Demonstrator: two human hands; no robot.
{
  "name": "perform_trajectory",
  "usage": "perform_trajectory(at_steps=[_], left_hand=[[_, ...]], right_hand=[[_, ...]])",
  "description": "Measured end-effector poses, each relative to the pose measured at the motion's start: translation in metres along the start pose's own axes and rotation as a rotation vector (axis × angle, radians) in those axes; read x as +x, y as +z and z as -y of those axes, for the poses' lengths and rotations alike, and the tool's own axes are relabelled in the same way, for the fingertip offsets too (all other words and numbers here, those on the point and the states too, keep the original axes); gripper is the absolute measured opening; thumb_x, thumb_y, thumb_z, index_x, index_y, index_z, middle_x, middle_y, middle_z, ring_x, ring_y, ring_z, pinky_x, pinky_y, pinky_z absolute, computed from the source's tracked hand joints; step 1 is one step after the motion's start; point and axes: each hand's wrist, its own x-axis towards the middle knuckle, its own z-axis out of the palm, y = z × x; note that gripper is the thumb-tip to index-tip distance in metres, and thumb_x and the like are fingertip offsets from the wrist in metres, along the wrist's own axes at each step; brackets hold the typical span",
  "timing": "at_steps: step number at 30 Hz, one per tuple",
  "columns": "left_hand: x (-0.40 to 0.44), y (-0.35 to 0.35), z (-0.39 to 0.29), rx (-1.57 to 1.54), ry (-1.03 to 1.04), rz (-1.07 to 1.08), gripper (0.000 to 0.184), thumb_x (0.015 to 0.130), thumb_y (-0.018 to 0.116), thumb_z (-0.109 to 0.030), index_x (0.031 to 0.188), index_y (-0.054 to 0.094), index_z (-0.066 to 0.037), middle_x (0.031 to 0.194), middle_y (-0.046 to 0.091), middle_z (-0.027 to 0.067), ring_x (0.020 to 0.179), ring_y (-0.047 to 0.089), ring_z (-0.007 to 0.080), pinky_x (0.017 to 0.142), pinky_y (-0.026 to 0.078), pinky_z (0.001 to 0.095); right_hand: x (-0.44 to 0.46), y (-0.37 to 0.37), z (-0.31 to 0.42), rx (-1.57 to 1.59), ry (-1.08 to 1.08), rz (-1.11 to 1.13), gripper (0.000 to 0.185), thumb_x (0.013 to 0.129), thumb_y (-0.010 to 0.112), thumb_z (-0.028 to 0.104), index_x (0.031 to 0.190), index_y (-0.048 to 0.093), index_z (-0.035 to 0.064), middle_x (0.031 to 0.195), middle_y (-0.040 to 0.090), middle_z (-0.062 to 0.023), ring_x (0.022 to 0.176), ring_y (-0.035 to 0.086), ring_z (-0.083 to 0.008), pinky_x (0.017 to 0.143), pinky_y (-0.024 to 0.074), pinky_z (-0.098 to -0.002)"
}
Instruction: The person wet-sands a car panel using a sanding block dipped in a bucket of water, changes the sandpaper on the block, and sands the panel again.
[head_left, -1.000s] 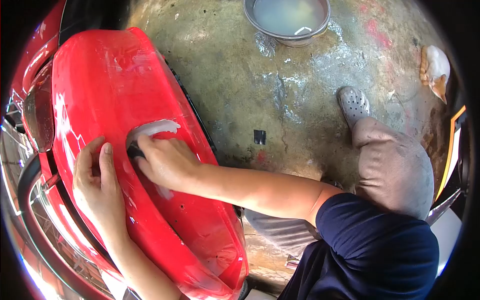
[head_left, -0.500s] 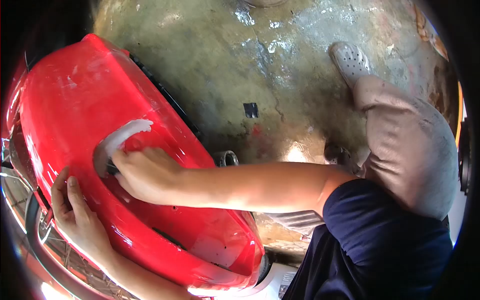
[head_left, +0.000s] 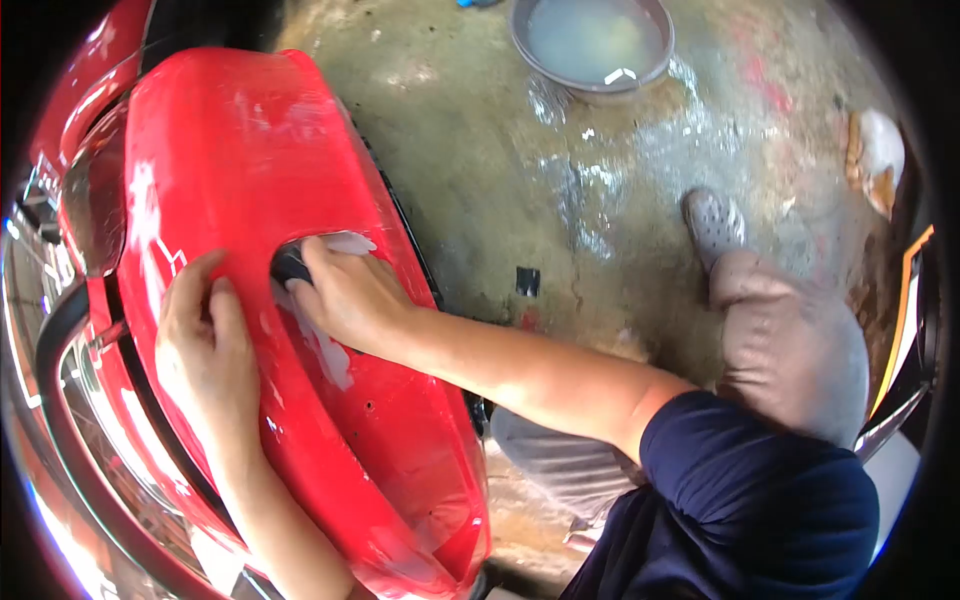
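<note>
Dark pad [head_left: 288, 264] in the right hand [head_left: 352, 298], against the red panel [head_left: 225, 185].

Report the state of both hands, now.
Left hand: open, fingers loosely bent, on the red panel, nothing seen in it.
Right hand: closed on a dark pad at the grey patch.

Left grip [head_left: 208, 345] half-curled, right grip [head_left: 355, 302] tight

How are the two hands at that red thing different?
The right hand grips a dark pad; the left hand shows nothing in it. The right hand covers part of a grey patch; the left hand rests against the red panel. Both are bare, with fingers bent.
</note>
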Motion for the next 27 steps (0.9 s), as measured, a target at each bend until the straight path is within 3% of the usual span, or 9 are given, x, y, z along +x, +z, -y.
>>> perform_trajectory(at_steps=[3, 6, 10, 12, 14, 16, 17, 20, 27], left_hand=[[0.000, -0.001, -0.008, 0.169, 0.003, -0.037, 0.023, 0.094, 0.059, -0.011, 0.111, 0.075, -0.009, 0.109, 0.075, 0.0150, 0.098, 0.072, 0.0347, 0.083, 0.057, 0.0441], [-0.001, -0.006, -0.016, 0.172, -0.042, -0.036, 0.022, 0.095, 0.060, -0.015, 0.113, 0.072, -0.009, 0.110, 0.073, 0.0154, 0.101, 0.070, 0.0360, 0.085, 0.056, 0.0431], [-0.004, 0.007, -0.022, 0.080, 0.156, -0.159, 0.015, 0.095, 0.064, -0.012, 0.105, 0.072, -0.005, 0.100, 0.070, 0.0153, 0.095, 0.068, 0.0366, 0.082, 0.056, 0.0454], [-0.023, 0.023, -0.050, 0.020, 0.101, -0.070, 0.016, 0.093, 0.069, -0.015, 0.103, 0.072, -0.002, 0.103, 0.071, 0.0151, 0.100, 0.067, 0.0376, 0.088, 0.056, 0.0463], [-0.055, 0.045, -0.077, -0.045, 0.007, 0.108, 0.034, 0.093, 0.072, -0.021, 0.118, 0.070, 0.001, 0.130, 0.065, 0.0217, 0.126, 0.060, 0.0400, 0.105, 0.050, 0.0487], [-0.087, 0.085, -0.076, 0.112, -0.040, 0.050, 0.052, 0.092, 0.074, -0.025, 0.133, 0.061, 0.005, 0.149, 0.050, 0.0261, 0.142, 0.045, 0.0418, 0.117, 0.040, 0.0519], [-0.100, 0.102, -0.073, 0.184, -0.058, 0.031, 0.062, 0.092, 0.075, -0.027, 0.140, 0.057, 0.007, 0.159, 0.042, 0.0284, 0.150, 0.037, 0.0428, 0.123, 0.034, 0.0536], [-0.114, 0.128, -0.050, 0.278, -0.252, 0.122, 0.082, 0.093, 0.074, -0.029, 0.153, 0.037, 0.012, 0.168, 0.022, 0.0313, 0.159, 0.019, 0.0441, 0.129, 0.020, 0.0565], [-0.080, 0.150, -0.021, 0.448, -0.222, 0.012, 0.083, 0.093, 0.072, -0.030, 0.155, 0.035, 0.010, 0.165, 0.032, 0.0296, 0.157, 0.026, 0.0422, 0.129, 0.021, 0.0556]], right_hand=[[-0.010, -0.012, -0.008, -0.076, 0.032, 0.183, 0.035, 0.095, 0.069, 0.028, 0.104, 0.056, -0.0033, 0.090, 0.070, -0.0302, 0.086, 0.070, -0.0498, 0.074, 0.0537, -0.0589], [0.017, -0.065, 0.014, -0.383, 0.017, 0.645, 0.037, 0.093, 0.065, 0.031, 0.113, 0.068, 0.0009, 0.101, 0.073, -0.0276, 0.099, 0.071, -0.0464, 0.088, 0.0564, -0.0552], [0.089, -0.136, 0.013, -0.471, -0.163, 0.755, 0.046, 0.089, 0.070, 0.039, 0.114, 0.070, 0.0004, 0.109, 0.073, -0.0287, 0.103, 0.071, -0.0454, 0.089, 0.0567, -0.0503], [0.122, -0.184, -0.011, -0.679, -0.079, 0.636, 0.051, 0.088, 0.072, 0.041, 0.114, 0.069, -0.0028, 0.110, 0.073, -0.0287, 0.104, 0.072, -0.0425, 0.090, 0.0564, -0.0484], [0.147, -0.242, -0.033, -0.754, -0.015, 0.437, 0.057, 0.088, 0.073, 0.043, 0.116, 0.067, -0.0070, 0.113, 0.073, -0.0283, 0.108, 0.072, -0.0387, 0.091, 0.0553, -0.0469], [0.174, -0.297, -0.103, -0.572, 0.007, 0.001, 0.062, 0.090, 0.073, 0.043, 0.121, 0.065, -0.0101, 0.118, 0.073, -0.0276, 0.112, 0.070, -0.0355, 0.094, 0.0536, -0.0432], [0.172, -0.322, -0.106, -0.429, 0.127, 0.008, 0.064, 0.091, 0.073, 0.042, 0.124, 0.063, -0.0109, 0.123, 0.071, -0.0280, 0.115, 0.069, -0.0347, 0.096, 0.0525, -0.0421], [0.184, -0.378, -0.149, -0.353, 0.189, -0.188, 0.060, 0.092, 0.073, 0.038, 0.126, 0.062, -0.0102, 0.123, 0.071, -0.0244, 0.112, 0.069, -0.0298, 0.097, 0.0515, -0.0383], [0.172, -0.377, -0.136, -0.272, 0.134, -0.230, 0.040, 0.094, 0.073, 0.031, 0.116, 0.069, -0.0016, 0.108, 0.076, -0.0146, 0.097, 0.070, -0.0222, 0.087, 0.0531, -0.0362]])
